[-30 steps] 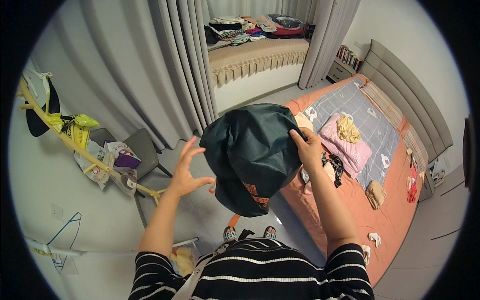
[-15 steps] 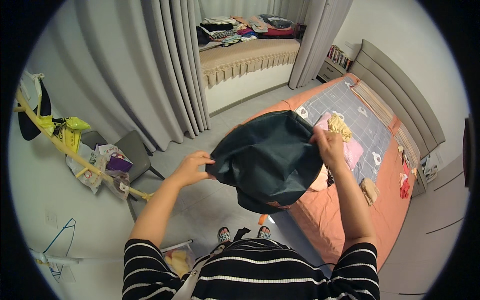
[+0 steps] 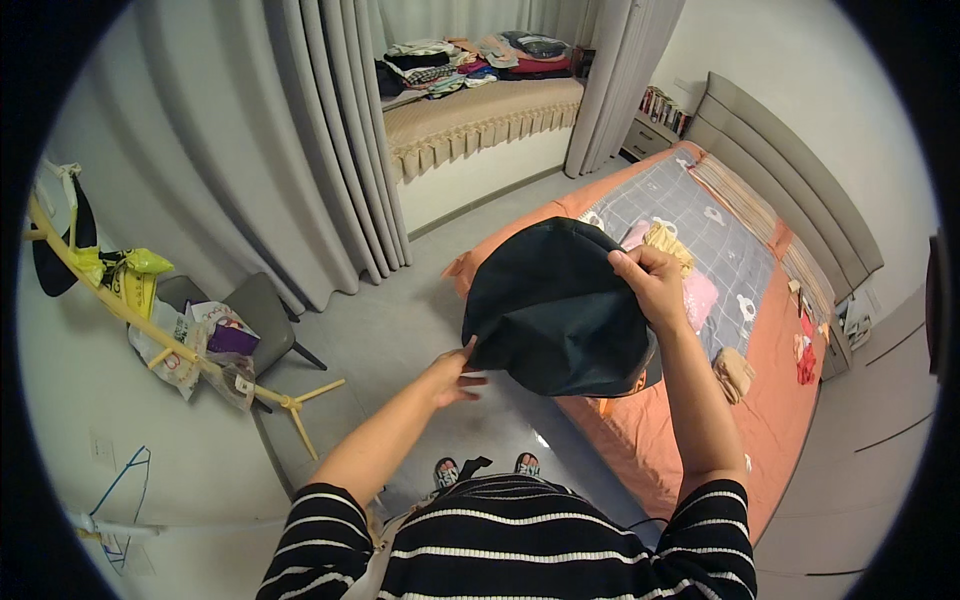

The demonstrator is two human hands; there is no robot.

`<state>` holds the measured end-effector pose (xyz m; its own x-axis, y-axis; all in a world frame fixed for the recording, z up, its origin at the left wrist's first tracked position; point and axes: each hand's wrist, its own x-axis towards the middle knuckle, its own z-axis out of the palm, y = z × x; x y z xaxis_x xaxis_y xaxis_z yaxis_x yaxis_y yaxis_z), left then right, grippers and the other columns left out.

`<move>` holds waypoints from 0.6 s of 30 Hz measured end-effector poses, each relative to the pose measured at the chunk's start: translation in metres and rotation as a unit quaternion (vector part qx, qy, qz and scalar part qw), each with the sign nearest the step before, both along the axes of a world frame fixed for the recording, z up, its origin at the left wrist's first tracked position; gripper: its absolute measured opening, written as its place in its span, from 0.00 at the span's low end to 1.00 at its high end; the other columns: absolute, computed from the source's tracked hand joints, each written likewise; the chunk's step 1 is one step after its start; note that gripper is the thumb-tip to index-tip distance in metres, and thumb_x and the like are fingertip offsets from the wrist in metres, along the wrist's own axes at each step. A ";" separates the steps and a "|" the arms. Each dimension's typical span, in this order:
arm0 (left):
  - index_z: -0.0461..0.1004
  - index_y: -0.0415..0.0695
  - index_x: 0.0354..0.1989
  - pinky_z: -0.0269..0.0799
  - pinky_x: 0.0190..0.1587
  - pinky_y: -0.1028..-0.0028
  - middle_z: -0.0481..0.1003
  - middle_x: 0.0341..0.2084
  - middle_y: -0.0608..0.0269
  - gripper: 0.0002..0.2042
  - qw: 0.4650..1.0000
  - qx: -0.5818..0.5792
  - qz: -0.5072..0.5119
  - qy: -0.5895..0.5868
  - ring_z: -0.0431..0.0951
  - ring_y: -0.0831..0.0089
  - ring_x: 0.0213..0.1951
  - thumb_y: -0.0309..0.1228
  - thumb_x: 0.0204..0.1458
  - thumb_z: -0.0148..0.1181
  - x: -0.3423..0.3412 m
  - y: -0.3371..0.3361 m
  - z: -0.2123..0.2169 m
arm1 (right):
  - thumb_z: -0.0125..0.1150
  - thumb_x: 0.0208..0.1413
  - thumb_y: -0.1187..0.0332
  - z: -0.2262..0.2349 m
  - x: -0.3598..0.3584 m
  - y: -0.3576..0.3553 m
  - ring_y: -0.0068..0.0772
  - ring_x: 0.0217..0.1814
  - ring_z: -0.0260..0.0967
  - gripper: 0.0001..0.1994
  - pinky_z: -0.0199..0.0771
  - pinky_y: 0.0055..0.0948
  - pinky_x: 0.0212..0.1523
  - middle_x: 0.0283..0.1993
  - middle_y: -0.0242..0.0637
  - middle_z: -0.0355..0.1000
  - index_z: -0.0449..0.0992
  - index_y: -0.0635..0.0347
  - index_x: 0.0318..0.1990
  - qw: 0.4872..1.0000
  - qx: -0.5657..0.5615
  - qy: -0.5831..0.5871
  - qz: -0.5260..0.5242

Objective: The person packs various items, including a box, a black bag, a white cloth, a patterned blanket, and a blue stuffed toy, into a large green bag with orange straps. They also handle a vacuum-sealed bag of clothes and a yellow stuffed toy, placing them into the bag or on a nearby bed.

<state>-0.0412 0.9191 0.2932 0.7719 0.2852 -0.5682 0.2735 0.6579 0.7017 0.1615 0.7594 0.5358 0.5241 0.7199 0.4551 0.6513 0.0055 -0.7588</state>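
Observation:
A dark green, soft, baggy cloth [image 3: 560,310] hangs in front of me, at the near side of the bed. My right hand [image 3: 655,285] pinches its upper right edge, thumb on top. At the lower left edge of the cloth is my left hand [image 3: 452,378], its fingers apart; one fingertip touches the cloth or lies just before it. A patch of orange shows by the lower right of the cloth, partly hidden.
The bed [image 3: 700,450] with an orange sheet stands at the right, with a folded tan cloth [image 3: 733,375] and other garments on it. To the left are a grey chair [image 3: 265,315] with bags and a yellow rack [image 3: 180,345]. Folded clothes [image 3: 470,62] lie on the window seat.
The dark green cloth has moved right and been turned a little. My left hand has let go of its left side, spread its fingers and come lower and to the right.

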 end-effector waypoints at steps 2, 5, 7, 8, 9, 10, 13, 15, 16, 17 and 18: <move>0.62 0.45 0.57 0.68 0.48 0.55 0.70 0.47 0.55 0.26 0.990 -0.058 0.079 -0.098 0.72 0.60 0.47 0.50 0.55 0.51 0.008 -0.012 0.002 | 0.64 0.52 0.59 0.003 0.008 -0.001 0.11 0.21 0.55 0.17 0.52 0.17 0.21 0.18 0.20 0.64 0.73 0.62 0.19 0.999 0.013 0.043 -0.004; 0.69 0.46 0.45 0.71 0.41 0.63 0.73 0.37 0.62 0.13 0.972 -0.003 0.202 -0.121 0.74 0.69 0.37 0.40 0.59 0.48 0.013 0.017 0.007 | 0.63 0.52 0.55 0.014 0.015 -0.007 0.13 0.19 0.55 0.20 0.53 0.19 0.19 0.15 0.23 0.63 0.73 0.62 0.18 0.998 0.009 0.035 -0.060; 0.71 0.46 0.36 0.70 0.34 0.74 0.74 0.30 0.67 0.10 0.954 0.116 0.218 -0.171 0.73 0.77 0.31 0.39 0.59 0.49 -0.004 0.036 0.059 | 0.63 0.52 0.56 0.014 0.034 -0.024 0.16 0.17 0.55 0.20 0.54 0.21 0.18 0.13 0.27 0.63 0.73 0.63 0.17 0.985 -0.040 -0.062 -0.154; 0.71 0.46 0.32 0.67 0.31 0.77 0.73 0.26 0.69 0.10 0.941 0.164 0.215 -0.202 0.71 0.80 0.28 0.38 0.59 0.49 -0.014 0.043 0.078 | 0.63 0.51 0.56 0.017 0.033 -0.029 0.29 0.11 0.55 0.20 0.58 0.30 0.17 0.10 0.35 0.63 0.73 0.63 0.17 0.944 -0.098 -0.230 -0.217; 0.71 0.45 0.28 0.65 0.28 0.80 0.72 0.23 0.72 0.12 0.924 0.214 0.215 -0.231 0.69 0.83 0.24 0.38 0.59 0.49 -0.024 0.047 0.094 | 0.65 0.48 0.57 0.012 0.028 -0.030 0.41 0.19 0.64 0.17 0.65 0.35 0.23 0.18 0.40 0.69 0.74 0.63 0.20 0.909 -0.155 -0.266 -0.280; 0.71 0.45 0.27 0.63 0.27 0.81 0.71 0.21 0.73 0.12 0.923 0.217 0.225 -0.224 0.67 0.84 0.23 0.38 0.59 0.49 -0.029 0.048 0.108 | 0.67 0.47 0.58 0.008 0.022 -0.029 0.43 0.26 0.67 0.15 0.67 0.36 0.28 0.24 0.41 0.70 0.75 0.62 0.22 0.908 -0.080 -0.337 -0.237; 0.70 0.45 0.23 0.58 0.27 0.82 0.68 0.20 0.76 0.13 0.908 0.226 0.267 -0.233 0.63 0.87 0.23 0.36 0.59 0.50 -0.044 0.054 0.125 | 0.69 0.42 0.62 0.006 -0.035 -0.004 0.43 0.41 0.69 0.12 0.70 0.32 0.39 0.39 0.41 0.70 0.77 0.58 0.31 0.922 0.048 -0.375 -0.089; 0.69 0.44 0.23 0.57 0.27 0.83 0.67 0.19 0.77 0.13 0.906 0.227 0.273 -0.232 0.61 0.87 0.23 0.36 0.59 0.51 -0.044 0.059 0.122 | 0.65 0.45 0.55 -0.019 -0.074 0.010 0.49 0.54 0.63 0.24 0.62 0.44 0.54 0.53 0.47 0.66 0.74 0.57 0.48 0.932 0.070 -0.355 0.022; 0.68 0.44 0.22 0.57 0.28 0.82 0.64 0.19 0.78 0.14 0.913 0.206 0.274 -0.221 0.59 0.86 0.23 0.36 0.59 0.51 -0.034 0.044 0.137 | 0.63 0.46 0.50 -0.057 -0.082 0.012 0.50 0.60 0.56 0.29 0.56 0.48 0.57 0.58 0.48 0.60 0.69 0.58 0.52 0.940 -0.042 -0.324 0.098; 0.68 0.44 0.22 0.57 0.28 0.81 0.64 0.20 0.77 0.14 0.921 0.170 0.262 -0.233 0.59 0.86 0.24 0.36 0.59 0.51 -0.023 0.030 0.150 | 0.60 0.46 0.45 -0.091 -0.089 0.011 0.52 0.65 0.49 0.35 0.50 0.53 0.61 0.63 0.49 0.54 0.64 0.59 0.57 0.931 -0.168 -0.280 0.161; 0.69 0.43 0.22 0.58 0.29 0.81 0.65 0.20 0.76 0.14 0.920 0.206 0.245 -0.225 0.60 0.86 0.24 0.36 0.59 0.51 -0.021 0.035 0.140 | 0.58 0.47 0.40 -0.122 -0.100 0.016 0.54 0.71 0.42 0.40 0.44 0.57 0.64 0.68 0.51 0.48 0.59 0.59 0.62 0.908 -0.277 -0.233 0.212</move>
<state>-0.0620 0.9538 0.4335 0.6243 0.7811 0.0116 -0.3633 0.2771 0.8895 0.0619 0.7758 0.4134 -0.0097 0.9980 0.0629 0.9309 0.0320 -0.3638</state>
